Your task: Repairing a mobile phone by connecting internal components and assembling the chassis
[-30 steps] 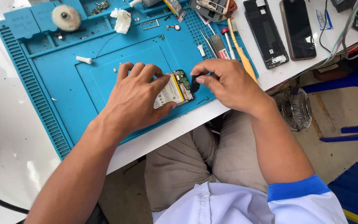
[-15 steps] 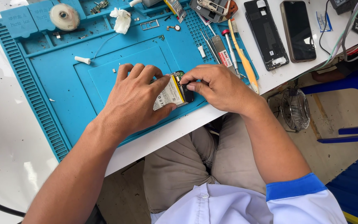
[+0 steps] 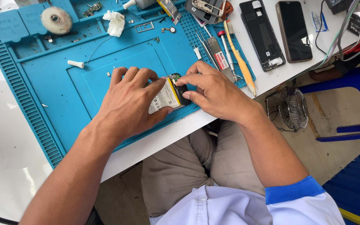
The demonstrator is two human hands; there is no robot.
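Note:
An opened phone body with a white-labelled battery (image 3: 166,98) lies on the blue repair mat (image 3: 63,83) near the table's front edge. My left hand (image 3: 132,102) lies flat over it, fingers spread, pressing it down. My right hand (image 3: 213,89) is at the phone's right end, thumb and fingertips pinched on the dark edge beside the small green circuit board (image 3: 175,76). Most of the phone is hidden under the left hand.
Tweezers, a red-tipped screwdriver and a yellow-handled tool (image 3: 239,58) lie on the mat's right edge. A black phone back frame (image 3: 261,33) and a dark phone (image 3: 293,30) rest on the white table. A tape roll (image 3: 56,19), tissue (image 3: 115,21), a small fan (image 3: 293,109) and a blue chair are nearby.
My right hand has slid left along the phone's end and its fingers have closed in on the edge. The left hand has stayed pressed on the phone.

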